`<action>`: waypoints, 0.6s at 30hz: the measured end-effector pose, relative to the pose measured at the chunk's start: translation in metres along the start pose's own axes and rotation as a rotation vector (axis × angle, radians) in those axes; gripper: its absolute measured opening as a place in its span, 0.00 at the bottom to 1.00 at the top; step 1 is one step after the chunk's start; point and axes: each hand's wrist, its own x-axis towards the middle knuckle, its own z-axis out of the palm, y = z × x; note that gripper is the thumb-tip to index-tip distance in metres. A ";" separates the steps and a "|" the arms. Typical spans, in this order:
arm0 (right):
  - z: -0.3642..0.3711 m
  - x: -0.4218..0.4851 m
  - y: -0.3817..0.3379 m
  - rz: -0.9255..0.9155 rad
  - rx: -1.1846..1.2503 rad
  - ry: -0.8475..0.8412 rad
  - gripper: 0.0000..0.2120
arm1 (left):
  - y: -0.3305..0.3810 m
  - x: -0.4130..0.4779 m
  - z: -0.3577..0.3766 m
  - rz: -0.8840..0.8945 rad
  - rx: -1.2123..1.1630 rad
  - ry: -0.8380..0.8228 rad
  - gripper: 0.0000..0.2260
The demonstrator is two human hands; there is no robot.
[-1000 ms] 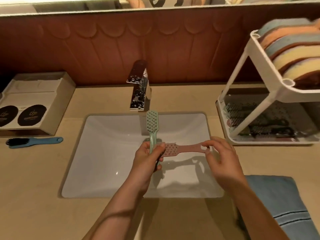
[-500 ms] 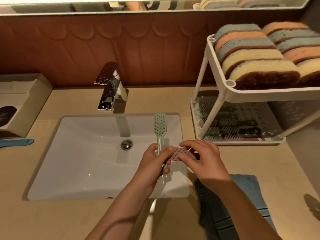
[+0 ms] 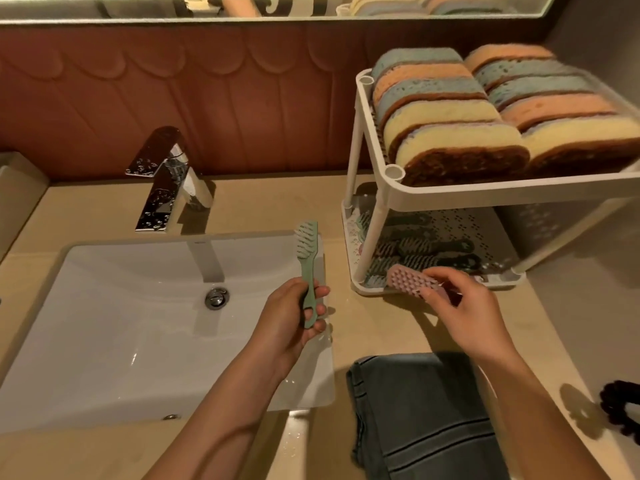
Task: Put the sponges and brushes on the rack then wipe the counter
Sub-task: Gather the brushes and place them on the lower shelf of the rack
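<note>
My left hand [image 3: 294, 313] grips a green brush [image 3: 307, 261] by its handle, head upright, over the sink's right edge. My right hand [image 3: 464, 310] holds a pink brush [image 3: 410, 281] at the front rim of the white two-tier rack [image 3: 450, 194], its bristled head pointing left toward the lower shelf. Several dark brushes [image 3: 429, 252] lie on that lower shelf. Rows of sponges [image 3: 460, 109] in yellow, blue and orange fill the top tier.
A white sink [image 3: 114, 327] with a chrome faucet [image 3: 166, 181] takes up the left of the beige counter [image 3: 273, 206]. A folded blue-grey towel [image 3: 422, 417] lies near the front edge. A dark scrunchie-like object [image 3: 621, 410] sits at the far right.
My right hand has carried the pink brush away from my left hand, right and toward the rack's lower shelf. The view has shifted right; the left hand keeps the green brush.
</note>
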 end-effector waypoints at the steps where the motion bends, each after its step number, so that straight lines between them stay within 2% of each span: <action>1: -0.003 0.009 0.010 0.014 -0.021 0.035 0.13 | -0.001 0.002 0.001 0.008 0.014 -0.002 0.11; 4: -0.009 0.040 0.030 0.059 -0.098 0.092 0.14 | -0.001 0.006 0.002 0.010 0.040 -0.004 0.11; 13: -0.009 0.138 0.052 0.066 -0.341 0.043 0.15 | -0.006 0.017 -0.004 -0.033 0.012 0.068 0.10; 18: 0.005 0.158 0.050 0.043 -0.343 0.027 0.19 | -0.009 0.018 -0.014 -0.037 0.002 0.087 0.10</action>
